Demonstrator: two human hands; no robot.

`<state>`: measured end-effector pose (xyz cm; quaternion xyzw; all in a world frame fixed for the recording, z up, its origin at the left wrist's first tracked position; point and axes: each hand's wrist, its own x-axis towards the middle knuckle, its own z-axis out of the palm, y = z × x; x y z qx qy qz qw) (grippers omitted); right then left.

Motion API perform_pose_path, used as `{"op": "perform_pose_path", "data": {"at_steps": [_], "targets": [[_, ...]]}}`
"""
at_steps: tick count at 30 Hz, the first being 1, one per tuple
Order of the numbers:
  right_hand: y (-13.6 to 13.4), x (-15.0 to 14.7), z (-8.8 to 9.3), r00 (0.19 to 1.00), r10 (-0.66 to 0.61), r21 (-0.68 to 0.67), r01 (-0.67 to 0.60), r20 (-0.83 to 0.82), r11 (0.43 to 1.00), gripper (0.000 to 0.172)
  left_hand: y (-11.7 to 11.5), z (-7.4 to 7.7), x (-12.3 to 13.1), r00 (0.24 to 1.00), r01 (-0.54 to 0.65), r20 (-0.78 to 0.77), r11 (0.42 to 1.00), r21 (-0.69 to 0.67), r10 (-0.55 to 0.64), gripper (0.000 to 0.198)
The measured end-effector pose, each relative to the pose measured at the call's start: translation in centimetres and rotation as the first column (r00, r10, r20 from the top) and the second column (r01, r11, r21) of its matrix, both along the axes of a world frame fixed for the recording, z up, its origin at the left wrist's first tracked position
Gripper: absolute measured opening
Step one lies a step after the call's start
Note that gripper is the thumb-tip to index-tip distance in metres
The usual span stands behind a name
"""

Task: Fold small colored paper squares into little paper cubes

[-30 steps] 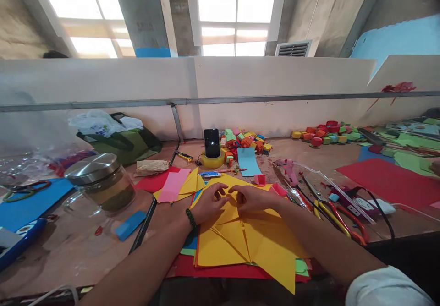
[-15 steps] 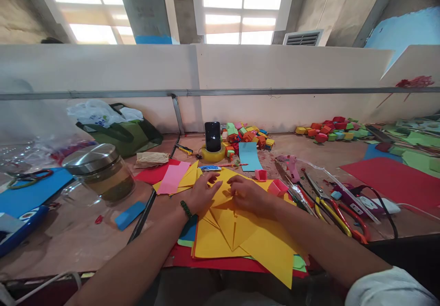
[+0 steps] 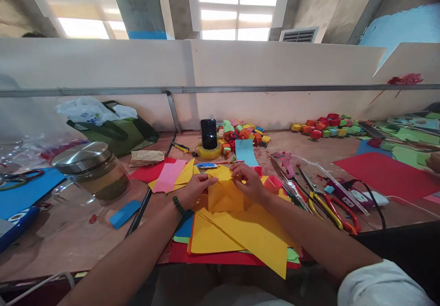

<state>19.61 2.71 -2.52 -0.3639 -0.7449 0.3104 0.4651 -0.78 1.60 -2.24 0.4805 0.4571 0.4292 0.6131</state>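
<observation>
Pinched by left hand and right hand, one square yellow paper is held over the flat yellow paper stack.

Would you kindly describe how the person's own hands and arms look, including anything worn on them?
The left hand and right hand are bare, without gloves. A dark green beaded bracelet circles the left wrist. A pale, whitish sleeve is bunched up above the bare right forearm; no sleeve shows on the left forearm.
</observation>
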Motion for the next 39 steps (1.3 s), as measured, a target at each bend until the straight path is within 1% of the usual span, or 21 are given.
{"op": "perform_pose_path", "data": {"at_steps": [2,3,6,8,10,13,19,24,26,29,32,35,37,39], "targets": [[-0.2,0.0,0.4,0.992,0.036,-0.119,-0.050,-0.117,0.992,0.023,0.0,-0.1,0.2,1.000,-0.016,0.005,1.000,0.012,0.016,0.049],[-0.2,0.0,0.6,0.981,0.047,-0.201,-0.085,-0.187,0.976,0.029,0.0,-0.1,0.2,1.000,-0.029,0.012,0.999,0.021,0.029,0.048],[-0.2,-0.5,0.5,0.947,0.023,-0.433,-0.168,-0.321,0.885,0.045,-0.1,-0.4,0.5,0.998,-0.055,0.031,0.998,0.039,0.054,0.050],[0.0,-1.0,0.1,0.935,-0.013,-0.500,-0.177,-0.354,0.848,0.052,-0.3,-0.6,0.7,0.997,-0.044,0.061,0.999,0.018,0.043,0.052],[0.1,-1.3,-0.4,0.925,-0.042,-0.498,-0.164,-0.377,0.852,0.055,-0.6,-0.7,0.9,0.995,-0.004,0.103,1.000,-0.012,0.005,0.053],[0.1,-1.4,-0.7,0.925,-0.052,-0.470,-0.143,-0.377,0.871,0.053,-1.0,-0.6,1.2,0.991,0.051,0.128,0.998,-0.028,-0.047,0.053],[-0.2,-0.8,0.0,0.944,-0.015,-0.443,-0.141,-0.331,0.885,0.051,-1.1,0.0,1.2,0.988,0.044,0.148,0.999,-0.022,-0.040,0.050],[-0.4,-0.6,0.2,0.942,-0.008,-0.448,-0.152,-0.336,0.881,0.053,-1.3,0.4,1.3,0.991,0.033,0.130,0.999,-0.027,-0.029,0.049],[-0.4,-0.6,0.3,0.943,-0.027,-0.454,-0.134,-0.331,0.881,0.055,-1.5,0.7,1.4,0.990,0.043,0.138,0.998,-0.045,-0.037,0.048],[-0.5,-0.5,0.5,0.935,-0.103,-0.449,-0.066,-0.341,0.891,0.054,-1.7,1.0,1.5,0.984,0.095,0.160,0.992,-0.081,-0.081,0.047],[-0.4,-0.2,0.8,0.929,-0.133,-0.436,-0.033,-0.346,0.900,0.048,-1.4,0.9,1.2,0.987,0.118,0.125,0.988,-0.099,-0.105,0.046],[-0.2,0.1,1.2,0.943,-0.074,-0.428,-0.077,-0.325,0.901,0.038,-0.8,0.9,0.3,0.989,0.135,0.072,0.987,-0.085,-0.129,0.043],[-0.1,0.3,1.5,0.957,-0.020,-0.466,-0.123,-0.290,0.876,0.035,-0.6,1.2,-0.3,0.977,0.214,0.030,0.973,-0.083,-0.212,0.041],[0.0,0.4,1.7,0.969,0.049,-0.519,-0.172,-0.242,0.837,0.037,-0.5,1.7,-0.8,0.955,0.296,-0.004,0.951,-0.093,-0.298,0.041]]}}
